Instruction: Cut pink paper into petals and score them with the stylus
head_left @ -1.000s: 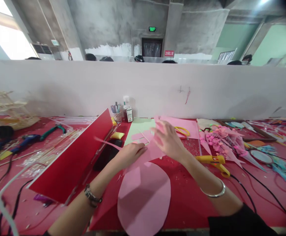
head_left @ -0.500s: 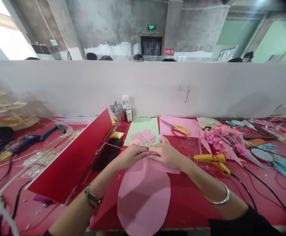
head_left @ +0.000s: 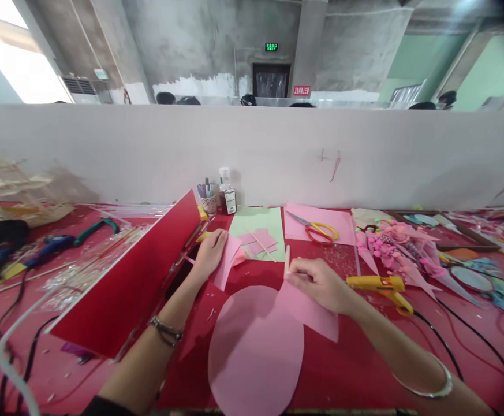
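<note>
My left hand (head_left: 211, 254) is closed on a piece of pink paper (head_left: 227, 264), held upright beside the leaning red board. My right hand (head_left: 318, 283) pinches another pink paper sheet (head_left: 310, 315), which hangs below the fingers; a pale rolled end stands up above the thumb. Under and in front of the hands lies a large pink paper oval (head_left: 256, 352), flat on the table; the right-hand sheet overlaps its upper right edge. Small pink paper pieces (head_left: 260, 241) and a thin stick rest on a light green sheet (head_left: 256, 216) beyond the hands.
At left, a red board (head_left: 134, 283) leans beside sticks and plastic wrap. Scissors (head_left: 316, 228) lie on pink sheets at the back. To the right are a yellow glue gun (head_left: 379, 283) with its cord and a pink bundle (head_left: 401, 245). A pen cup (head_left: 208, 202) and bottle (head_left: 228, 199) stand behind.
My hands were together over the oval and have moved apart, left hand to the left, right hand to the right. Each now holds its own piece of pink paper.
</note>
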A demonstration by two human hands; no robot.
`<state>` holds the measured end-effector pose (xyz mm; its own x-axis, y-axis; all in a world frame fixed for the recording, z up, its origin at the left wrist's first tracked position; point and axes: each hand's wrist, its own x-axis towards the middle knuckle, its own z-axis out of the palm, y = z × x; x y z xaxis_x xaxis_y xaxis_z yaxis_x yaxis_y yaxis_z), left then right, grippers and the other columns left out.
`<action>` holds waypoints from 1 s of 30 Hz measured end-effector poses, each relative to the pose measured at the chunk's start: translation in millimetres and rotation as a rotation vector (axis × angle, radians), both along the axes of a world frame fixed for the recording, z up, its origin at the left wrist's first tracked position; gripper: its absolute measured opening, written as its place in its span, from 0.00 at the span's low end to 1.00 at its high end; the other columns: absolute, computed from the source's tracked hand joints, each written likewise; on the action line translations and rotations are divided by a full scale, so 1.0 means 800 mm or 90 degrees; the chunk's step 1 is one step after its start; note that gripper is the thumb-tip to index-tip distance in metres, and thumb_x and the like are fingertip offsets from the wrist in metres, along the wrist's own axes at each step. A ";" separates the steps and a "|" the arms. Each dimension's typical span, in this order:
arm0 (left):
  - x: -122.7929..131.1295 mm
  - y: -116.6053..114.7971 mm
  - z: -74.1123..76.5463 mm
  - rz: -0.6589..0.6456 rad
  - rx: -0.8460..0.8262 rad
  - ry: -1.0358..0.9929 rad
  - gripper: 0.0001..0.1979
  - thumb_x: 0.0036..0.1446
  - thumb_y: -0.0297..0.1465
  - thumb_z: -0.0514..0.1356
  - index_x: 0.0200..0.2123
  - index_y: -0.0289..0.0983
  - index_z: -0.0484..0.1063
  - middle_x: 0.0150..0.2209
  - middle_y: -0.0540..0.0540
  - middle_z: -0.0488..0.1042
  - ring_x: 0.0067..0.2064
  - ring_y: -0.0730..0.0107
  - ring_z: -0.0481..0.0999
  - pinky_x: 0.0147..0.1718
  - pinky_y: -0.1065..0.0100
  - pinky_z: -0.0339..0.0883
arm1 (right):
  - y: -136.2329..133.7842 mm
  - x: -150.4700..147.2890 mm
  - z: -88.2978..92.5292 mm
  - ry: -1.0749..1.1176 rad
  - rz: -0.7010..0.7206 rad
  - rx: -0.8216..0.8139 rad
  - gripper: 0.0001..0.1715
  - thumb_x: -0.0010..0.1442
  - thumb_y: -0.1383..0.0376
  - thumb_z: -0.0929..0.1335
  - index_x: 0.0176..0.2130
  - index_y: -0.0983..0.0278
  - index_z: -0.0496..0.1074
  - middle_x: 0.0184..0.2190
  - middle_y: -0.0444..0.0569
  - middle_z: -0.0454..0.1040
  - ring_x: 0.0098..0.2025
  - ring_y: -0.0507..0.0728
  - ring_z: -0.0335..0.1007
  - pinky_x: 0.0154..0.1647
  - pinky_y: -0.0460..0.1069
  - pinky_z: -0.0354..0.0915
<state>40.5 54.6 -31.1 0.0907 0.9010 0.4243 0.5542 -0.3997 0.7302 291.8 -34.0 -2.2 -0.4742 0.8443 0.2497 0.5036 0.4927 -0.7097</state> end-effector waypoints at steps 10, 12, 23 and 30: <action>0.047 -0.004 0.017 0.076 0.073 -0.020 0.11 0.59 0.35 0.43 0.27 0.38 0.58 0.25 0.51 0.62 0.29 0.70 0.64 0.31 0.70 0.56 | 0.059 -0.043 -0.034 0.043 0.004 -0.038 0.26 0.54 0.55 0.64 0.49 0.65 0.61 0.41 0.52 0.69 0.40 0.55 0.65 0.39 0.47 0.60; 0.055 -0.001 0.016 0.093 0.078 -0.031 0.12 0.60 0.35 0.41 0.28 0.38 0.57 0.25 0.51 0.62 0.29 0.70 0.64 0.30 0.70 0.57 | 0.073 -0.058 -0.029 0.125 -0.021 -0.024 0.15 0.54 0.58 0.63 0.37 0.65 0.67 0.31 0.46 0.69 0.31 0.52 0.63 0.31 0.46 0.58; 0.034 0.005 0.040 -0.105 0.010 0.140 0.15 0.58 0.38 0.47 0.26 0.36 0.65 0.21 0.53 0.63 0.24 0.74 0.62 0.23 0.73 0.51 | 0.105 -0.059 -0.024 0.262 -0.162 0.006 0.13 0.55 0.60 0.61 0.30 0.66 0.67 0.24 0.45 0.66 0.26 0.52 0.62 0.25 0.46 0.58; 0.028 -0.001 0.061 -0.223 -0.038 0.272 0.14 0.56 0.36 0.52 0.22 0.37 0.67 0.19 0.52 0.65 0.21 0.74 0.60 0.21 0.71 0.46 | 0.086 -0.048 -0.001 -0.140 -0.115 0.359 0.25 0.55 0.64 0.65 0.52 0.61 0.59 0.54 0.57 0.59 0.57 0.62 0.50 0.56 0.60 0.44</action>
<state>62.9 53.9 17.3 0.5418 0.8076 0.2328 0.6472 -0.5776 0.4974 253.4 34.7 -2.9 -0.4272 0.6825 0.5930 0.7180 0.6547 -0.2363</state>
